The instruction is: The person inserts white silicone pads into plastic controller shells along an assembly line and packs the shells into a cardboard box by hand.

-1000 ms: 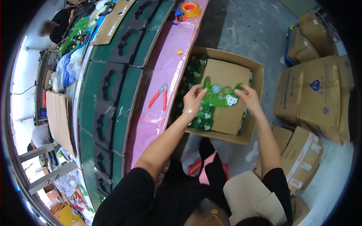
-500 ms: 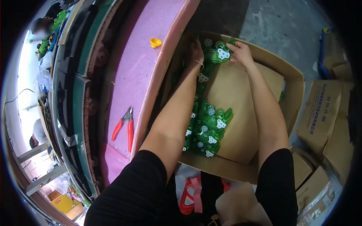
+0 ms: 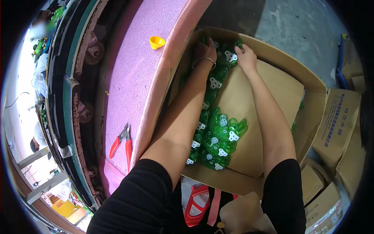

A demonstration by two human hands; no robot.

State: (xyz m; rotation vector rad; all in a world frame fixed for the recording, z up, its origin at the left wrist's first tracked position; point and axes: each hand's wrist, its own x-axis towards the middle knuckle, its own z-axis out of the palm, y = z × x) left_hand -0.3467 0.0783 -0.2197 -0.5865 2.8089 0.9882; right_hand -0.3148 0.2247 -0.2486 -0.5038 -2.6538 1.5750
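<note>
The green plastic piece point(image 3: 227, 56) lies at the far end of the open box, its right edge pinched between the right hand's point(image 3: 246, 57) thumb and fingers. The left hand point(image 3: 205, 50) is at its left; its hold is unclear. Below the grip lie more green pieces point(image 3: 220, 138); left, beyond the box point(image 3: 311, 84), red-handled cutters point(image 3: 124, 143).

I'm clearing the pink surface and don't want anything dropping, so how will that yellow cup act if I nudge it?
The yellow cup may tip or roll, since its round rim flares wider than its base. Looking hollow, it's probably light. The pink surface looks textured, so it might not slide freely.
</note>
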